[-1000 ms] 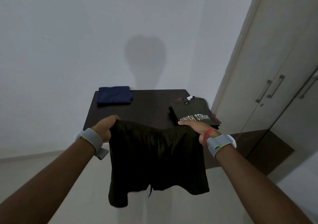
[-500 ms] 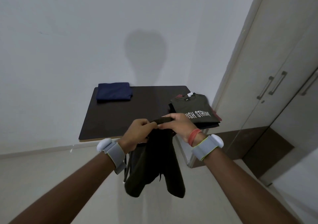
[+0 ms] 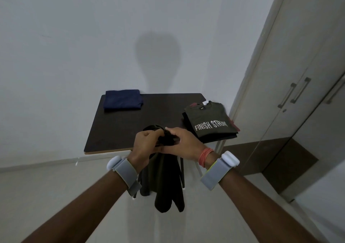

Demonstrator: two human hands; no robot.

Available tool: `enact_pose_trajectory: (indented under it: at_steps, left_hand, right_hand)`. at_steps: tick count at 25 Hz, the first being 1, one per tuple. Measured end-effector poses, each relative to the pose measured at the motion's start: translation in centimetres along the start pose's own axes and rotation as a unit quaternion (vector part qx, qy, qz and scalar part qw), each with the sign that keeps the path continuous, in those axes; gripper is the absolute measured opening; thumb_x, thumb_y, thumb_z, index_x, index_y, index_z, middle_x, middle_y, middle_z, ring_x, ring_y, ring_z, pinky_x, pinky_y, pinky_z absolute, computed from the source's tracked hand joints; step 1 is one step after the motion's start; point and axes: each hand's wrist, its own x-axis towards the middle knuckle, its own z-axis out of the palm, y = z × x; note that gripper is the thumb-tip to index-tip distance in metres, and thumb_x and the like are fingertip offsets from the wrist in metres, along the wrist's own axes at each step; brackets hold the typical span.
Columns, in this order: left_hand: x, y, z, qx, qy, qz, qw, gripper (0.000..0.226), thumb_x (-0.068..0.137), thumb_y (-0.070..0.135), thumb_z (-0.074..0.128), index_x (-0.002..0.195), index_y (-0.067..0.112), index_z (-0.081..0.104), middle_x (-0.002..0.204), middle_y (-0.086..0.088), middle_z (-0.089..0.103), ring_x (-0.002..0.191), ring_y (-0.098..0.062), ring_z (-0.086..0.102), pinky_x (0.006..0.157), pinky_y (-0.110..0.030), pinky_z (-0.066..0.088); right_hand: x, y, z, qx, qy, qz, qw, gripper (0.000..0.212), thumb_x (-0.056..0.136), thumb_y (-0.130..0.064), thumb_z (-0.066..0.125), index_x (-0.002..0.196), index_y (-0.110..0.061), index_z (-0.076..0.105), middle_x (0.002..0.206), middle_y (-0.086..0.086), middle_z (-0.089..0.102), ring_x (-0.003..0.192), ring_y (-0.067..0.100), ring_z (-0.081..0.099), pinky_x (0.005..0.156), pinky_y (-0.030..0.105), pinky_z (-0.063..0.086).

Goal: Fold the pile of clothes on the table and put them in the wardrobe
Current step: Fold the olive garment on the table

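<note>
Shorts (image 3: 164,183), held spread wide by the waistband a second ago, now hang doubled lengthwise. The left hand (image 3: 146,144) and right hand (image 3: 186,145) have come together over the six o'clock edge of the worktop (image 3: 119,130). Both legs dangle side by side below that edge, clear of the surface. The left hand's fingers are curled tight round the bunched waistband. The right hand touches it from three o'clock and pinches the same bunch, though cloth partly hides its fingertips. Neither holds anything else. This looks like the first fold made in the air. What is probably left for this garment is to lay it down, fold it across and stack it.

On the worktop a folded navy piece (image 3: 122,100) sits at eleven o'clock. A folded stack topped by a tee (image 3: 208,120) lettered FINISH STRONG lies at three o'clock and seems to overhang the edge a little. No loose pile shows, so these shorts may be the last to fold. The wardrobe (image 3: 276,86), at three o'clock from the worktop, stands shut. Its contents cannot be seen, and all the folded clothes in view lie outside it.
</note>
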Motion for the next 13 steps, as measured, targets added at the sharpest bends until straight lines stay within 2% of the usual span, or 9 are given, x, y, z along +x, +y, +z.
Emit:
enact_pose_trajectory:
  at_steps: [3, 6, 9, 13]
  left_hand:
    - [0.3, 0.2, 0.1, 0.005, 0.009, 0.020, 1.000, 0.017, 0.091, 0.009, 0.068, 0.081, -0.004, 0.073, 0.078, -0.013, 0.074, 0.072, -0.016, 0.071, 0.066, -0.033, 0.061]
    - [0.9, 0.2, -0.4, 0.126, -0.013, 0.084, 0.988, 0.028, 0.088, 0.019, 0.071, 0.074, -0.005, 0.069, 0.080, -0.024, 0.069, 0.072, -0.027, 0.065, 0.080, -0.052, 0.058]
    - [1.3, 0.1, -1.0, 0.210, -0.005, 0.110, 0.971, 0.028, 0.086, 0.021, 0.072, 0.067, 0.001, 0.066, 0.067, -0.014, 0.065, 0.065, -0.024, 0.061, 0.077, -0.050, 0.058]
    - [1.3, -0.1, -1.2, 0.207, 0.003, 0.102, 0.973, 0.027, 0.088, 0.019, 0.071, 0.068, 0.001, 0.067, 0.067, -0.015, 0.064, 0.065, -0.023, 0.061, 0.077, -0.049, 0.058]
  right_hand:
    - [-0.4, -0.2, 1.2, -0.029, 0.081, -0.024, 0.996, 0.063, 0.081, -0.031, 0.083, 0.136, -0.011, 0.060, 0.124, 0.003, 0.065, 0.114, 0.014, 0.063, 0.103, 0.031, 0.051]
    - [-0.3, -0.2, 1.5, 0.016, 0.131, -0.020, 0.991, 0.066, 0.077, -0.028, 0.087, 0.136, -0.011, 0.062, 0.127, 0.003, 0.067, 0.115, 0.011, 0.064, 0.100, 0.024, 0.051]
    - [0.0, -0.3, 1.9, 0.053, 0.129, -0.018, 0.990, 0.071, 0.073, -0.026, 0.090, 0.136, -0.012, 0.062, 0.128, 0.002, 0.068, 0.115, 0.008, 0.065, 0.099, 0.023, 0.053]
    - [-0.1, -0.5, 2.5, 0.069, 0.130, -0.041, 0.988, 0.063, 0.077, -0.020, 0.087, 0.135, -0.012, 0.063, 0.127, 0.000, 0.068, 0.115, 0.007, 0.064, 0.098, 0.023, 0.054]
